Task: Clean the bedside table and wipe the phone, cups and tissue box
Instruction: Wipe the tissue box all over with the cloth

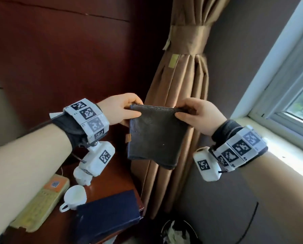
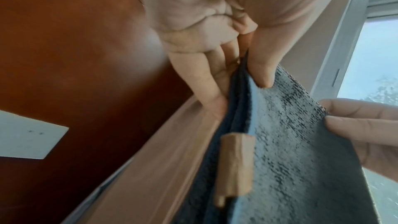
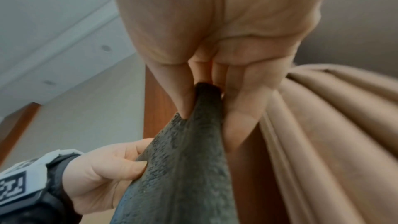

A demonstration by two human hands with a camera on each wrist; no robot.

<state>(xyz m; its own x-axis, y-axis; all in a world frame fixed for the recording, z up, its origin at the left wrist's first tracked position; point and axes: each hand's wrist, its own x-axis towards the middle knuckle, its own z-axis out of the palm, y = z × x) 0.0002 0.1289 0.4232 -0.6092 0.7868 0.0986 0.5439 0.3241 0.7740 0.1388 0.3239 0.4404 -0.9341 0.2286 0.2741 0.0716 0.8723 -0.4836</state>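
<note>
A dark grey folded cloth (image 1: 156,134) hangs in the air in front of the curtain, held by its two top corners. My left hand (image 1: 127,110) pinches the left corner between thumb and fingers; my right hand (image 1: 185,111) pinches the right corner. A small tan tag (image 2: 234,164) sticks out of the cloth's left edge. Below on the wooden bedside table (image 1: 115,175) lie a yellowish phone (image 1: 41,201), a white cup (image 1: 73,195) on its side, another white cup (image 1: 83,176) and a dark blue tissue box (image 1: 108,215).
A tied brown curtain (image 1: 182,76) hangs right behind the cloth. A window and pale sill (image 1: 279,143) run along the right. A dark bin (image 1: 178,233) with crumpled paper stands on the floor beside the table. A dark red wood panel (image 1: 59,50) backs the table.
</note>
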